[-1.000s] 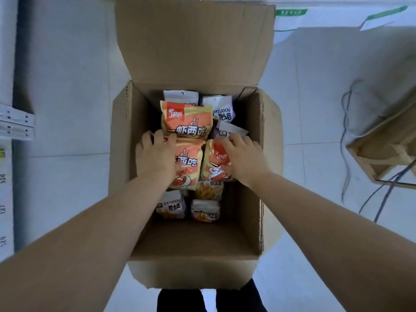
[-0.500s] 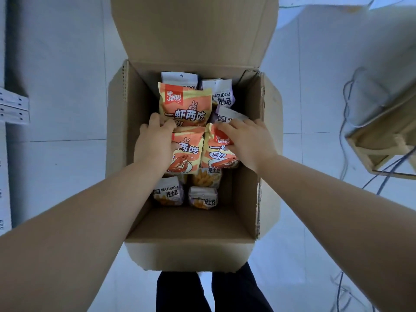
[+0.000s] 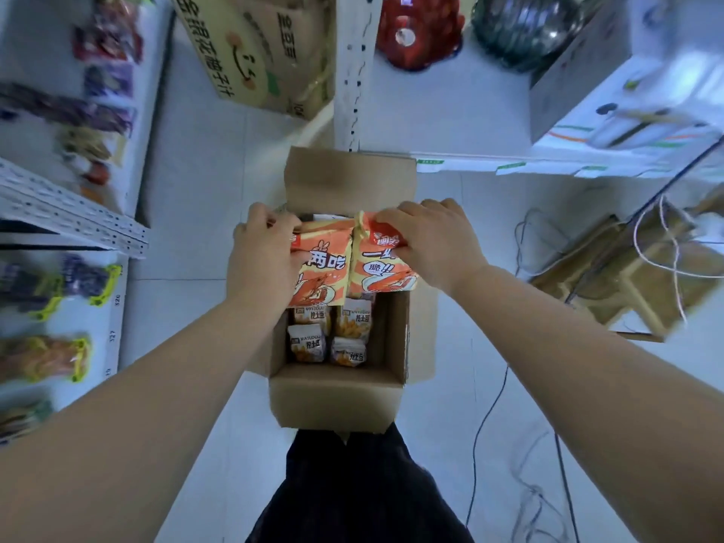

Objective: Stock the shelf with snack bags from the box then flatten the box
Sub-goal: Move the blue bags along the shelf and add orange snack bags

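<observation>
An open cardboard box (image 3: 337, 397) stands on the floor in front of my legs. My left hand (image 3: 266, 252) grips an orange shrimp-snack bag (image 3: 319, 274) by its top left edge. My right hand (image 3: 431, 244) grips a second orange snack bag (image 3: 378, 274) by its top right. Both bags hang side by side above the box's far half. Several small white and orange bags (image 3: 307, 342) lie on the box bottom. The white shelf (image 3: 70, 217) at the left holds hanging packets.
A large printed carton (image 3: 258, 52) stands on the floor ahead, beside a white shelf upright (image 3: 346, 72). A wooden frame with cables (image 3: 627, 268) lies on the floor at the right. A dark cable (image 3: 489, 417) runs along the floor near the box.
Both hands have closed on an orange bag each and lifted them out of the box. My head has risen, so the shelves and the carton ahead came into view.
</observation>
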